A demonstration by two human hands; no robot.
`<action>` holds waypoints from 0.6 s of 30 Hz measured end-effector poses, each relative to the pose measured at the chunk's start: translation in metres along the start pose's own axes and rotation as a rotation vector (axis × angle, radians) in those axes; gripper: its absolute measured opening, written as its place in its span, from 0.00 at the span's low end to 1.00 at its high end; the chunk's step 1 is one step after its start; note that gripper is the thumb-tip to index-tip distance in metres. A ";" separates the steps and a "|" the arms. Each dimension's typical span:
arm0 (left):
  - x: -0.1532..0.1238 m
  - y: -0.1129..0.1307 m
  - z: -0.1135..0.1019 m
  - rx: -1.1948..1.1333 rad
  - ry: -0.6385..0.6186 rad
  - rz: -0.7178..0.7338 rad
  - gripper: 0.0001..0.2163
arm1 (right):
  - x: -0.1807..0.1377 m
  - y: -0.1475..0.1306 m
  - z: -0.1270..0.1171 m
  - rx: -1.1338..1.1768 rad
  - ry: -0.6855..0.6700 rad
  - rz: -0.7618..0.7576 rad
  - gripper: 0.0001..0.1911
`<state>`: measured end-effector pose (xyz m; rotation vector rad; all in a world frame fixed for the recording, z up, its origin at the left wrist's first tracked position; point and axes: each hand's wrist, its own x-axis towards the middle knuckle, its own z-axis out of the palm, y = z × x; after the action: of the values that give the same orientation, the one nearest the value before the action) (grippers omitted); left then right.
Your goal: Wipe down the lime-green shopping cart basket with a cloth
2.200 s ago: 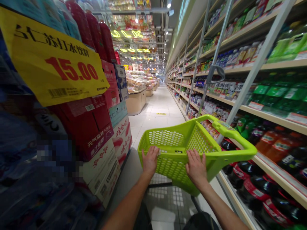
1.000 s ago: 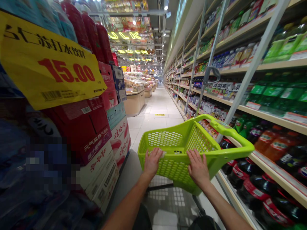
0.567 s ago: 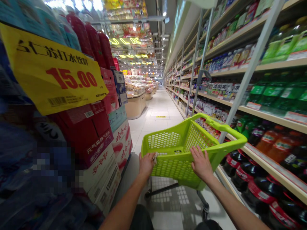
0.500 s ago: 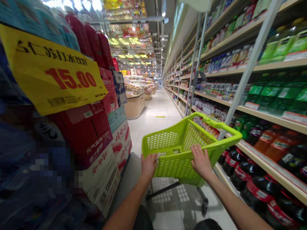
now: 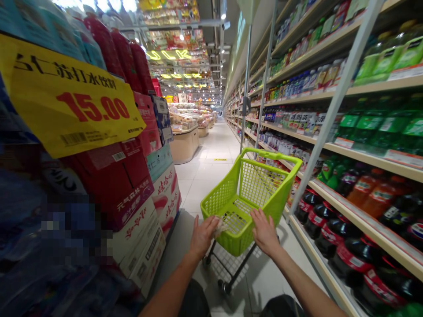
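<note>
A lime-green plastic shopping cart stands in the aisle right in front of me, its perforated basket holding nothing that I can see. My left hand is at the near left rim, with a crumpled whitish wipe or tissue under its fingers against the basket. My right hand is hooked over the near right rim of the basket, fingers inside and thumb outside. The cart's handle points away from me, toward the shelves. Dark wheels show below on the tiles.
Drink shelves with several rows of bottles line the right side. To the left rise stacked drink cartons under a yellow price sign. A metal post stands beyond the cart, and snack counters lie further up the aisle.
The cart has swung round, its handle end moving left and away from me. Both hands stay at its near rim, the right one shifted slightly left and lower.
</note>
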<state>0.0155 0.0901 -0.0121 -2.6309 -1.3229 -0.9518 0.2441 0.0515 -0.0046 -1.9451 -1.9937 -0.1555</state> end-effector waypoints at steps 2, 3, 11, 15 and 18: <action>0.002 0.008 0.007 0.007 -0.023 -0.010 0.14 | -0.009 -0.003 0.006 0.044 0.014 -0.041 0.28; 0.005 0.017 0.012 -0.008 -0.039 0.025 0.14 | -0.015 -0.005 0.011 0.063 0.029 -0.060 0.27; 0.021 0.024 0.015 -0.025 -0.076 -0.032 0.15 | -0.029 -0.003 0.024 0.030 0.129 0.022 0.22; 0.023 0.012 0.014 0.025 -0.040 -0.164 0.16 | -0.029 -0.004 0.025 -0.050 0.206 0.047 0.23; 0.018 0.028 0.033 -0.050 -0.043 0.039 0.15 | -0.030 -0.003 0.029 -0.084 0.228 -0.005 0.23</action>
<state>0.0609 0.0957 -0.0229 -2.7179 -1.2677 -0.9408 0.2361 0.0325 -0.0407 -1.8774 -1.8704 -0.4485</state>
